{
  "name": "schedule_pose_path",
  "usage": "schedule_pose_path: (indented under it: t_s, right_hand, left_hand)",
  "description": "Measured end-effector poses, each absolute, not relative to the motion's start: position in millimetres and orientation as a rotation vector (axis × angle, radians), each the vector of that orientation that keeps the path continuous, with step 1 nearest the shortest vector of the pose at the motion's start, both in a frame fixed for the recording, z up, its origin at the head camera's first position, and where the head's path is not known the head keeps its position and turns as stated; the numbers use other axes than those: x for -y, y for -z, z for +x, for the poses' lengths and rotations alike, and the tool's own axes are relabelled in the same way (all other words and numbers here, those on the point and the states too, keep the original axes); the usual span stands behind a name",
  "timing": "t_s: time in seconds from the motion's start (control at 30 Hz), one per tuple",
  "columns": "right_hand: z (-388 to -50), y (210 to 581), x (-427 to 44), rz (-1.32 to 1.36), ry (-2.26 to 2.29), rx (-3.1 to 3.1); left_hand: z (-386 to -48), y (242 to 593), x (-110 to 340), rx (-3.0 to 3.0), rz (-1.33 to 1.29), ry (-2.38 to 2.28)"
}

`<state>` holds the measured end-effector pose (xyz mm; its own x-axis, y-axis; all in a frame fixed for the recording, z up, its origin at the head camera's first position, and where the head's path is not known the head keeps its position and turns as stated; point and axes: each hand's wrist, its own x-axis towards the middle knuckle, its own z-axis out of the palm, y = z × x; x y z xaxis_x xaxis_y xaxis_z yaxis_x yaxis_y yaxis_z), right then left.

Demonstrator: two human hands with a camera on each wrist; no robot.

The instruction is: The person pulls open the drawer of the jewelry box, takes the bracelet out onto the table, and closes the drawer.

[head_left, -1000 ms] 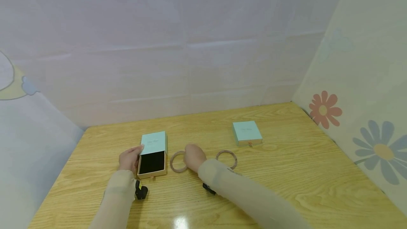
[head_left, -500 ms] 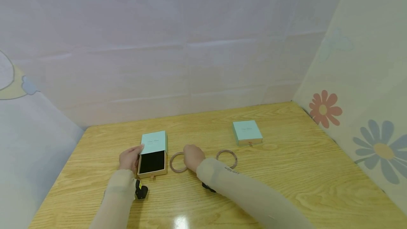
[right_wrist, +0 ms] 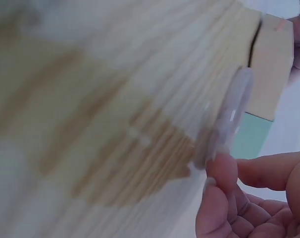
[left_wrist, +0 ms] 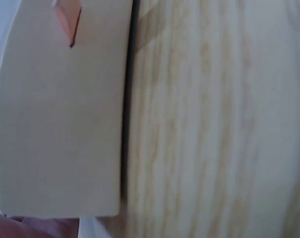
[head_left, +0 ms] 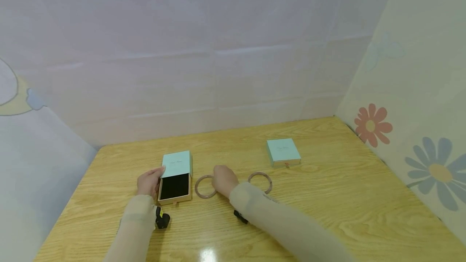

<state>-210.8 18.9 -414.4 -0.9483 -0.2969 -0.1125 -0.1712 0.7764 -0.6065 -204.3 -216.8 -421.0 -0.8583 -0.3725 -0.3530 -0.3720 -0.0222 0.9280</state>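
On the left of the table, my left hand (head_left: 148,182) grips the left side of a mint-green drawer box (head_left: 176,164), thumb near its top edge. Its tray (head_left: 175,188), lined in black, is slid out toward me. Just right of it lies a pale mauve bangle (head_left: 199,194). My right hand (head_left: 223,180) holds that bangle's right edge at the fingertips; the right wrist view shows the fingers (right_wrist: 222,173) curled against the bangle (right_wrist: 231,116). The left wrist view has the tray's cream front (left_wrist: 61,124) close up, with an orange pull tab (left_wrist: 68,20).
A second bangle (head_left: 270,182) lies right of my right hand, partly hidden by the sleeve. Farther back on the right stands another mint-green box (head_left: 283,150), its drawer pushed in. The wooden table (head_left: 349,197) meets draped walls at the back and sides.
Almost nothing differs. My right hand and the bangle at its fingertips have shifted very slightly; the left hand stays on the box.
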Motion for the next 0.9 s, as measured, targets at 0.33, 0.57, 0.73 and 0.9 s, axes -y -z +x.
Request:
schedule_pose_path:
  t_s: [0.33,0.57,0.73,0.9]
  right_hand:
    - [-200.6,411.5,-15.4,-0.274,1.332,-2.585]
    - [-191.9,412.8,-7.6,-0.277,1.457,-2.508]
    - [-184.6,412.9,-1.5,-0.260,1.568,-2.393]
    - [-179.2,412.5,3.6,-0.273,1.581,-2.348]
  left_hand:
    - [-205.4,421.1,216.6,2.228,0.841,2.093]
    - [-207.6,424.2,218.5,2.227,0.849,2.097]
    - [-205.6,422.2,216.9,2.225,0.833,2.114]
    - [-205.3,422.3,216.1,2.222,0.832,2.125]
